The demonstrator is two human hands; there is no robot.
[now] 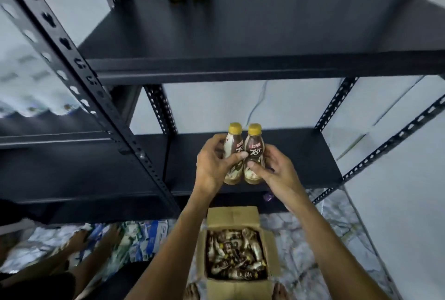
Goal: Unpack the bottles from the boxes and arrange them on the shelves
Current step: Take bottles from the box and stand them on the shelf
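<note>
Over the lower shelf, near its front edge: left bottle and right bottle upright, touching side by side. Risk, judged: set down this close to the near edge, one could tip and drop toward the open box below. Left hand curls round the left bottle's body, right hand round the right bottle's; caps and bases protrude.

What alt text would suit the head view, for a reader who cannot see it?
The left hand and right hand hold two yellow-capped bottles side by side at a black shelf; below, an open box holds more.
</note>
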